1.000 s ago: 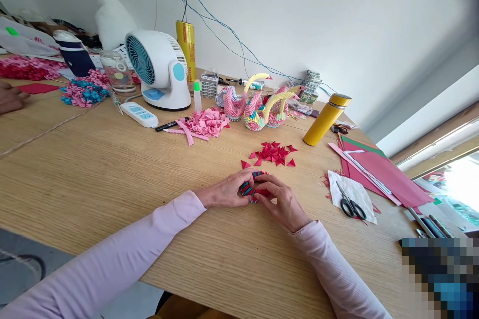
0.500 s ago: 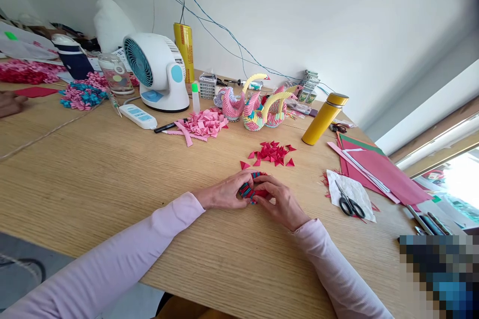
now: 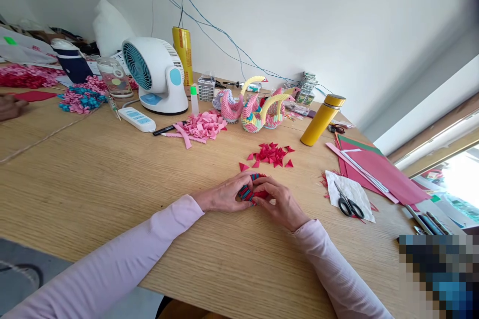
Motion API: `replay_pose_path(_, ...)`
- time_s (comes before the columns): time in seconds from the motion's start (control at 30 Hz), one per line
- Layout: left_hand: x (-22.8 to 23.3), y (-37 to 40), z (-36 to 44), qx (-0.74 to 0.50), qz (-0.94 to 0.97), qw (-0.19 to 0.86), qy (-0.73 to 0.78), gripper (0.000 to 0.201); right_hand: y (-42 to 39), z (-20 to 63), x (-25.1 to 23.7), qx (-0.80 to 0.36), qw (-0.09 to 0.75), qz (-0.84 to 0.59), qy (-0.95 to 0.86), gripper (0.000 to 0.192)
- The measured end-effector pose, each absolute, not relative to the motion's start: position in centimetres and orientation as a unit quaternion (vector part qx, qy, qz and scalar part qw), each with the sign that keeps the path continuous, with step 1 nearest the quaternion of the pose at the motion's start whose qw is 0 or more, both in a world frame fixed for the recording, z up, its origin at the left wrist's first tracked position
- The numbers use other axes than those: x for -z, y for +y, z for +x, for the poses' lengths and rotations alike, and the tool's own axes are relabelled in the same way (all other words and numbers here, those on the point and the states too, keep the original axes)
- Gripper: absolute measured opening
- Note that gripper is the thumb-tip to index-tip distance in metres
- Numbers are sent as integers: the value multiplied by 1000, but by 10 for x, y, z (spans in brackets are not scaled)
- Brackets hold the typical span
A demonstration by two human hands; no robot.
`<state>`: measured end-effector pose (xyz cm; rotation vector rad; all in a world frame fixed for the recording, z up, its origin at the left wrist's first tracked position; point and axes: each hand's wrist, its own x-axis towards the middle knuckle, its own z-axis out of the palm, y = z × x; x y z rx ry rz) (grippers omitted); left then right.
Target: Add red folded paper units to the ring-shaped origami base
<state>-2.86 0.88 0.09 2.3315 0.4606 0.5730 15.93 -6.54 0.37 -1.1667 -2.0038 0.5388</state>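
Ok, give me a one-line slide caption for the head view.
Both hands, left hand and right hand, grip a red-and-blue folded-paper piece on the wooden table, near loose red paper triangles.

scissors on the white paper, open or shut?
Shut: the scissors' blades lie together as one dark line, handles side by side, on the white paper.

The worktop (image 3: 93, 179) is a light wood-grain surface with a straight front edge. Behind it stands a plain white wall (image 3: 299, 10); thin blue and dark cables (image 3: 209, 25) hang down across it toward the worktop's rear edge. At the right, a window (image 3: 456, 184) with a wood-toned frame admits strong daylight and is overexposed. Below the worktop's front edge at lower left, a grey floor (image 3: 22, 269) is visible.
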Motion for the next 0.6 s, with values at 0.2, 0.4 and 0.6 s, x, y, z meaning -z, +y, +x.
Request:
replay_pose_path(0.2, -1, 8, -28, -219, 890, 354, 188, 27, -68, 158, -5, -202, 374, -446, -788, 13)
replay_pose_path(0.4, 7, 8, -27, -229, 887, 348, 201, 33, -79, 170, -4, -104, 436, -520, -727, 39)
replay_pose_path(0.6, 11, 6, -25, -269, 857, 386, 213, 75, -75, 178, 11, -121, 391, -547, -730, 45)
